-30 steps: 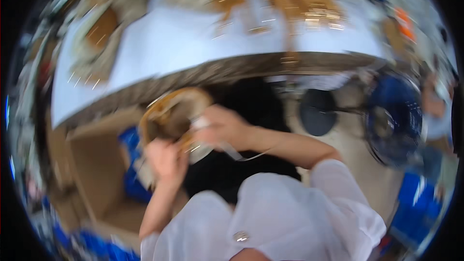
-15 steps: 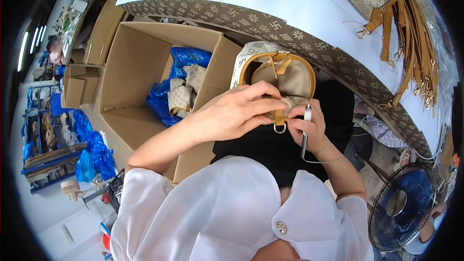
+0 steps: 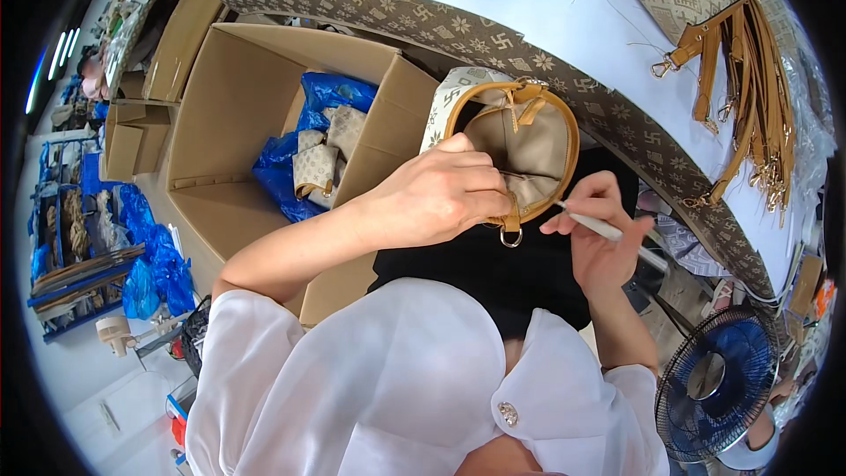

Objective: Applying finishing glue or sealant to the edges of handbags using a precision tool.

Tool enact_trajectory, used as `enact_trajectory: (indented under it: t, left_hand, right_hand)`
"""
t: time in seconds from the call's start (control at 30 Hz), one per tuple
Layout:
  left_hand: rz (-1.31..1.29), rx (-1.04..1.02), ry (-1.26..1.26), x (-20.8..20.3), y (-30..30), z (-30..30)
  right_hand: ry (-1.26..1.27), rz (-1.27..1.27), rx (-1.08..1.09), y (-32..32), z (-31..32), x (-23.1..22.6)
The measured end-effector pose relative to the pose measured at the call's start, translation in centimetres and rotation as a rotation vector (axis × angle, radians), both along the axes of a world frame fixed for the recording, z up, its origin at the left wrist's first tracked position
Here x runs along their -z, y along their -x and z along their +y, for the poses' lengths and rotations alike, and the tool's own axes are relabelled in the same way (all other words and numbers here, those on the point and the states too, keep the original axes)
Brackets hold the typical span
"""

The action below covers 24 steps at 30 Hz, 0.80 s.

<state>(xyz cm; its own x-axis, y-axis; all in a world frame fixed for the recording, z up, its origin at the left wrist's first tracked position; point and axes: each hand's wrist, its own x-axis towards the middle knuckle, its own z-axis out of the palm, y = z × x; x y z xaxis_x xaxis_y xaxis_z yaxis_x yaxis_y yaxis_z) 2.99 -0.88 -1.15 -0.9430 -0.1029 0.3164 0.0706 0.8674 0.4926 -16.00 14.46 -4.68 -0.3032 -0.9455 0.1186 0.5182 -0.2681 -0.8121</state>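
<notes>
A small handbag [image 3: 447,99] in cream patterned fabric with tan trim is in front of me, its mouth open toward me and its beige lining [image 3: 533,145] showing. My left hand [image 3: 445,189] is closed on the near left part of its rim, beside a tan tab with a metal D-ring [image 3: 510,239]. A zipper pull hangs at the far side of the mouth. To the right of the bag, my right hand [image 3: 604,234] holds a slim white pen-like tool [image 3: 597,226] between its fingers, the thin tip pointing at the rim. Motion blurs this hand somewhat.
Left of the bag stands an open cardboard box [image 3: 256,79] with blue plastic and patterned pieces [image 3: 315,165]. A white-topped table [image 3: 546,0] curves across the far side, carrying tan straps with metal clips [image 3: 749,97]. A fan [image 3: 718,383] stands at lower right.
My right hand has drawn back to the right from the bag's rim, and the tool has tilted from upright to slanting. My left hand has turned over the rim, its fingers more curled.
</notes>
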Motion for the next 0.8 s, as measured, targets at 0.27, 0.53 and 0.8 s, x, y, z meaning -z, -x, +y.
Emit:
enact_trajectory:
  t: [0.27,0.53,0.8]
  left_hand:
    - [-0.008,-0.030,-0.036,0.0,0.0,0.2]
    - [-0.028,-0.053,-0.009,0.1,-0.2,0.4]
    - [-0.019,-0.045,0.002,0.3,-0.1,0.4]
  right_hand:
    - [-0.143,0.433,-0.170,-0.2,-0.3,0.2]
    - [-0.086,0.624,-0.093,-0.8,-0.4,1.0]
    - [-0.070,0.722,-0.068,-1.0,-0.4,0.5]
